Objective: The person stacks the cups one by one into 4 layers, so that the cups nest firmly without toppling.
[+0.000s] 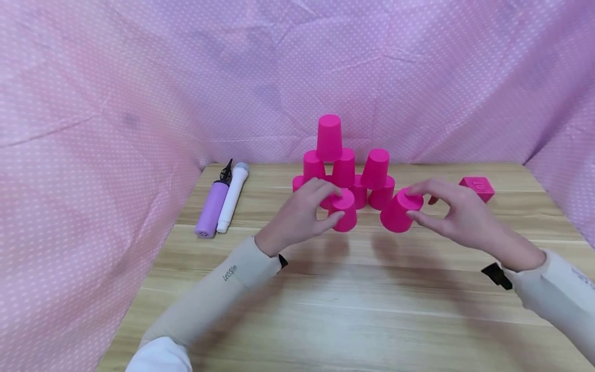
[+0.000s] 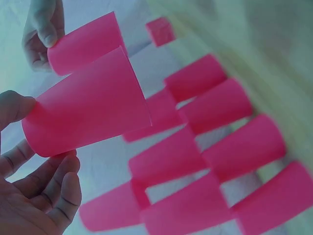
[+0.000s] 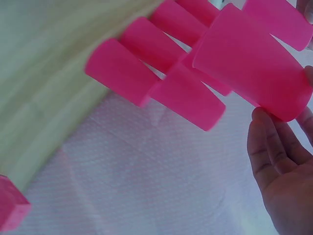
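By its narrow closed end, my left hand [image 1: 302,212] pinches a pink cup [image 1: 345,214], mouth down, in front of a cup pyramid. My right hand [image 1: 465,217] grips another pink cup [image 1: 397,213] in the same way, a little tilted, with thumb and fingers at its closed end. Behind both stands the pyramid of upside-down pink cups: a bottom row of several, partly hidden in the head view, and three above, including a right-hand cup [image 1: 376,169]. One top cup [image 1: 329,138] rests on the left pair. Both held cups are apart from the stack in the left wrist view.
On the table's left lie a purple hand pump [image 1: 213,209] with a black nozzle and a white stick-like tube [image 1: 232,199] with a grey end. A pink cube [image 1: 478,188] sits at the back right. Polka-dot pink cloth [image 1: 260,77] hangs behind the wooden table [image 1: 334,310].
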`<state>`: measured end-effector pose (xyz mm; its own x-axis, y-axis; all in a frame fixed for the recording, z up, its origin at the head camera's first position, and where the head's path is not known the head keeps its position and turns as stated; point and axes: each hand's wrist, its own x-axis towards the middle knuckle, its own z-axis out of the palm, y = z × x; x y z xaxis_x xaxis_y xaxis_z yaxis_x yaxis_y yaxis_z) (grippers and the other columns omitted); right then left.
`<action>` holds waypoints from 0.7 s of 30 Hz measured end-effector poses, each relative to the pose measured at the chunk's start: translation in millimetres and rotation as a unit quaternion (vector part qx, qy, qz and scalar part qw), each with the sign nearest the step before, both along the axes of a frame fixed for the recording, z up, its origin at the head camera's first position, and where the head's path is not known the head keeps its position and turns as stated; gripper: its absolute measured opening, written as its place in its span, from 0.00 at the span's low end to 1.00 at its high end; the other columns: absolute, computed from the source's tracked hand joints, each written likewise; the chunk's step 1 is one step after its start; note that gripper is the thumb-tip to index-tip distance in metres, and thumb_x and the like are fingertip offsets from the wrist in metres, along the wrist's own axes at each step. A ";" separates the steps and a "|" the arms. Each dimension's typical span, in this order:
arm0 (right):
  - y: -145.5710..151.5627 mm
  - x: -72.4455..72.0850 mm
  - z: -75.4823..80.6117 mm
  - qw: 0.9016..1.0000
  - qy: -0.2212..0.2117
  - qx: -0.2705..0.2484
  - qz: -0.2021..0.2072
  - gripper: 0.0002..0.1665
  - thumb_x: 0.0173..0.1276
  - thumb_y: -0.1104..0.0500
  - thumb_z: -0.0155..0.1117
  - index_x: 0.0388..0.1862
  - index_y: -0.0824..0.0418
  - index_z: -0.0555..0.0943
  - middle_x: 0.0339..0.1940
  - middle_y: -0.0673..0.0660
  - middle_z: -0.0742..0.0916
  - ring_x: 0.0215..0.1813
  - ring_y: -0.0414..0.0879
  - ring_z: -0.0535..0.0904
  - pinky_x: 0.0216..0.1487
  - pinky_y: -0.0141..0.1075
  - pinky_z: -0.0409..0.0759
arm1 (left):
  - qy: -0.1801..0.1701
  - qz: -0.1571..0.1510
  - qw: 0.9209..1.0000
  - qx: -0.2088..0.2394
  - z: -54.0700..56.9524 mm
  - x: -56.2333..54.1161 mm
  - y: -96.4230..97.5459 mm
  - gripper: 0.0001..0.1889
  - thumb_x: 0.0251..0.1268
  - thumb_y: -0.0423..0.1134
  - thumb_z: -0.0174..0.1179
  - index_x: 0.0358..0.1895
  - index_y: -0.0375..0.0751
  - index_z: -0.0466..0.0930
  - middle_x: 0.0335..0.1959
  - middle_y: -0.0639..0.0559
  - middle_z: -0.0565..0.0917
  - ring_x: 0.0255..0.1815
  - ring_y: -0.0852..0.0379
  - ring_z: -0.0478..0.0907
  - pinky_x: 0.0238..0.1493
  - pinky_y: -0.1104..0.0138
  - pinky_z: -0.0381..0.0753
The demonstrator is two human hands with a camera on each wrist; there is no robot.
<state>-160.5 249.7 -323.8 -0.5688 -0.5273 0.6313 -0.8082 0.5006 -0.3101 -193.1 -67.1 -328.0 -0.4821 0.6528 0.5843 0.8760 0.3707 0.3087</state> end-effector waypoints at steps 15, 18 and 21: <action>-22.4 -28.3 47.9 0.999 0.048 0.014 -0.016 0.27 0.40 0.68 0.78 0.44 0.61 0.83 0.37 0.49 0.85 0.36 0.38 0.76 0.38 0.26 0.72 | 0.045 0.032 0.998 0.024 50.5 -14.9 -16.8 0.18 0.56 0.36 0.67 0.47 0.34 0.74 0.42 0.47 0.78 0.42 0.53 0.73 0.42 0.69 0.75; -27.0 -34.4 57.3 0.998 0.051 0.013 -0.027 0.26 0.42 0.68 0.77 0.44 0.63 0.82 0.37 0.50 0.85 0.35 0.39 0.76 0.38 0.25 0.72 | 0.054 0.030 0.998 0.030 62.5 -21.2 -18.4 0.17 0.56 0.36 0.66 0.46 0.33 0.74 0.39 0.48 0.78 0.40 0.53 0.73 0.42 0.68 0.73; -31.8 -41.3 66.5 0.998 0.055 0.010 -0.035 0.25 0.43 0.68 0.77 0.45 0.64 0.82 0.37 0.52 0.85 0.37 0.41 0.75 0.37 0.24 0.72 | 0.063 0.032 0.997 0.042 76.0 -29.5 -20.0 0.16 0.57 0.36 0.66 0.45 0.34 0.74 0.38 0.48 0.78 0.39 0.53 0.72 0.40 0.66 0.73</action>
<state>-201.9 217.9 -257.2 -0.5325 -0.5020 0.6814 -0.7996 0.5624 -0.2106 -222.6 -87.1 -252.0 -0.4401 0.5695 0.6942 0.8853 0.4044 0.2295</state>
